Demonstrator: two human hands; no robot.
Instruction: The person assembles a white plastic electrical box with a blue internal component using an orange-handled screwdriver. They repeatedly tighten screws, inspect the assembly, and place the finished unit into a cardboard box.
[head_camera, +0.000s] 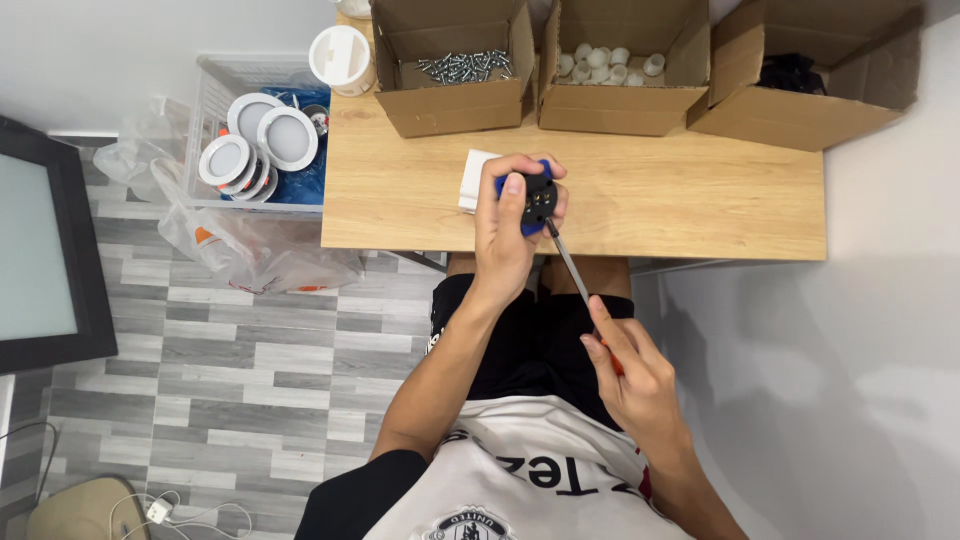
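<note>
My left hand is closed around a small black and blue round part, held over the front edge of the wooden table. My right hand grips a screwdriver by its red handle, and the metal shaft slants up so its tip rests on the black face of the part. A white rectangular piece lies on the table just left of my left hand.
Three open cardboard boxes stand along the table's back: one with screws, one with small white parts, one with black items. A white basket of round white lamps sits left of the table, with plastic bags beside it.
</note>
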